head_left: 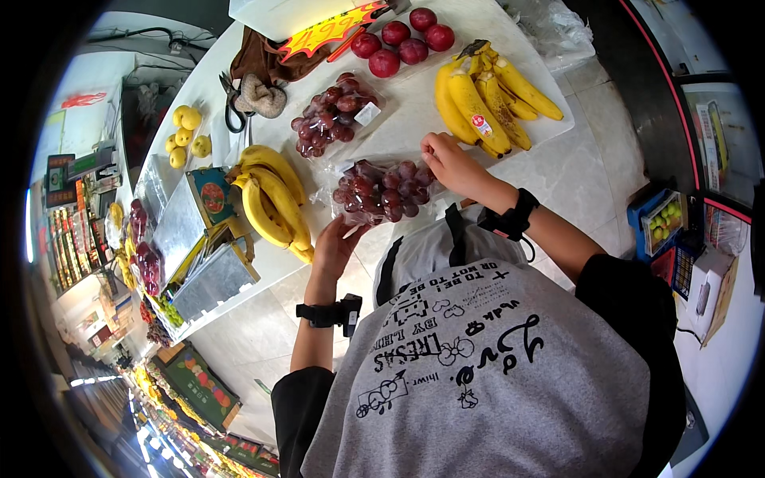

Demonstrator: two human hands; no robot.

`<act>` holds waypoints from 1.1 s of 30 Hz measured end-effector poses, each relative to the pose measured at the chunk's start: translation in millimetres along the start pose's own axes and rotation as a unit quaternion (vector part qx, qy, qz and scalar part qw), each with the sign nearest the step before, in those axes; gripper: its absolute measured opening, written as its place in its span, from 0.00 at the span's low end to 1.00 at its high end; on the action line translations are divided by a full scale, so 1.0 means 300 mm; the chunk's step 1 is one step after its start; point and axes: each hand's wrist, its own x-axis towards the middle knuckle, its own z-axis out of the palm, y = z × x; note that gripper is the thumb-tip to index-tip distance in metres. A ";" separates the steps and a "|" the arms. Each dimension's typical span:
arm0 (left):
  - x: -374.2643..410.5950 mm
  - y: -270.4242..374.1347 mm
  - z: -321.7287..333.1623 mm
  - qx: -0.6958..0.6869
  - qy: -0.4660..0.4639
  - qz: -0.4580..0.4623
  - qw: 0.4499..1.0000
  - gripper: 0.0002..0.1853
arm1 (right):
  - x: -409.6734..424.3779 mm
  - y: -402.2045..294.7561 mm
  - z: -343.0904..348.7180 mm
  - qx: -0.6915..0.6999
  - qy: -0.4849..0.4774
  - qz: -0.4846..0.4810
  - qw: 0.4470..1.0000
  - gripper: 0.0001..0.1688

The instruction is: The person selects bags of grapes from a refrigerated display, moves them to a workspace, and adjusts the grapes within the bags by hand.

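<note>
A clear-wrapped pack of red grapes (384,190) lies at the near edge of the white table (281,266). My left hand (338,246) touches the wrap at its near left corner, fingers curved under the edge. At the pack's right end is my right hand (448,158), its fingers bent; whether it grips the film cannot be told. Beyond lies a second wrapped grape pack (336,113) with a white label. One banana bunch (272,194) rests left of my left hand, and another, spotted banana bunch (487,101) lies beyond my right hand.
Red plums (412,51) sit in a tray at the far side, near a price sign (329,30). Black-handled scissors (233,104) lie beside a crumpled cloth (261,97). Yellow fruits (186,134) and cardboard boxes (209,197) stand on the left. Crates (663,227) stand off to the right.
</note>
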 end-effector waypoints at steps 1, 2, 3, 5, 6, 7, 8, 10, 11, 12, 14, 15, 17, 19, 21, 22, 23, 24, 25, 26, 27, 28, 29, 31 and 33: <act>-0.001 0.007 -0.003 0.004 0.010 -0.018 1.000 0.18 | 0.002 0.001 0.003 0.001 0.002 0.003 1.000 0.05; -0.006 0.015 -0.006 0.008 0.019 -0.036 0.999 0.19 | 0.004 0.005 0.007 0.001 0.004 0.006 1.000 0.05; -0.019 0.030 0.005 0.012 0.031 -0.054 0.998 0.19 | 0.008 0.006 0.011 0.004 0.005 0.009 1.000 0.05; -0.057 0.049 0.033 0.079 0.080 -0.064 0.992 0.24 | 0.017 0.010 0.013 0.004 0.004 0.001 1.000 0.05; -0.083 0.079 0.065 0.145 0.093 -0.072 0.982 0.26 | 0.016 0.014 0.009 0.003 0.007 -0.001 1.000 0.05; -0.104 0.098 0.090 0.211 0.105 -0.081 0.968 0.27 | 0.014 0.013 0.006 0.007 0.002 0.000 1.000 0.06; -0.122 0.118 0.093 0.339 0.077 -0.084 0.934 0.30 | 0.013 0.013 0.004 0.011 -0.003 0.000 1.000 0.06; -0.160 0.155 0.141 0.520 0.092 -0.028 0.849 0.22 | 0.006 0.009 -0.003 0.020 -0.006 -0.001 1.000 0.06; -0.190 0.204 0.193 0.553 0.058 0.012 0.831 0.18 | 0.003 0.011 -0.005 0.024 -0.005 -0.003 1.000 0.05; -0.205 0.257 0.293 0.579 0.047 0.040 0.813 0.16 | -0.004 0.019 -0.013 0.026 0.001 -0.003 1.000 0.05; -0.229 0.324 0.477 0.620 0.031 0.078 0.780 0.14 | -0.025 0.034 -0.010 0.015 0.036 -0.032 0.999 0.07; -0.212 0.315 0.496 0.641 0.005 0.106 0.760 0.13 | -0.030 0.023 -0.009 0.010 0.050 -0.049 0.998 0.07; -0.177 0.296 0.533 0.680 -0.051 0.162 0.714 0.12 | -0.074 0.007 -0.039 0.014 0.060 -0.053 0.997 0.09; -0.139 0.285 0.597 0.691 -0.068 0.133 0.708 0.12 | -0.108 -0.015 -0.105 0.003 0.047 -0.027 0.998 0.11; -0.052 0.267 0.630 0.702 -0.073 0.096 0.702 0.13 | -0.145 -0.009 -0.151 -0.019 0.005 0.031 0.999 0.13; -0.004 0.252 0.627 0.735 -0.058 0.148 0.659 0.13 | -0.158 -0.005 -0.153 0.011 0.019 0.034 0.999 0.13; 0.053 0.230 0.612 0.763 -0.044 0.200 0.613 0.14 | -0.166 0.006 -0.150 0.014 0.013 0.031 0.999 0.13; 0.093 0.216 0.609 0.786 -0.029 0.251 0.564 0.15 | -0.168 0.021 -0.146 0.017 0.007 0.029 0.999 0.13; 0.122 0.209 0.622 0.808 -0.038 0.236 0.538 0.15 | -0.166 0.040 -0.141 0.019 0.003 0.027 0.999 0.13; 0.145 0.202 0.636 0.829 -0.048 0.222 0.511 0.16 | -0.160 0.056 -0.128 0.018 0.015 0.021 1.000 0.12; 0.173 0.194 0.648 0.849 -0.059 0.208 0.483 0.16 | -0.148 0.071 -0.110 0.016 0.029 0.018 0.999 0.12; 0.205 0.184 0.636 0.864 -0.079 0.191 0.460 0.15 | -0.130 0.063 -0.098 0.016 0.040 0.010 0.999 0.12; 0.229 0.169 0.615 0.873 -0.075 0.184 0.446 0.15 | -0.118 0.052 -0.085 0.009 0.039 0.013 0.999 0.13; 0.269 0.138 0.603 0.887 -0.076 0.173 0.421 0.14 | -0.092 0.029 -0.069 -0.008 0.037 0.027 0.999 0.13; 0.274 0.115 0.641 0.913 -0.038 0.124 0.386 0.14 | -0.068 0.061 -0.033 -0.004 0.017 0.053 0.998 0.14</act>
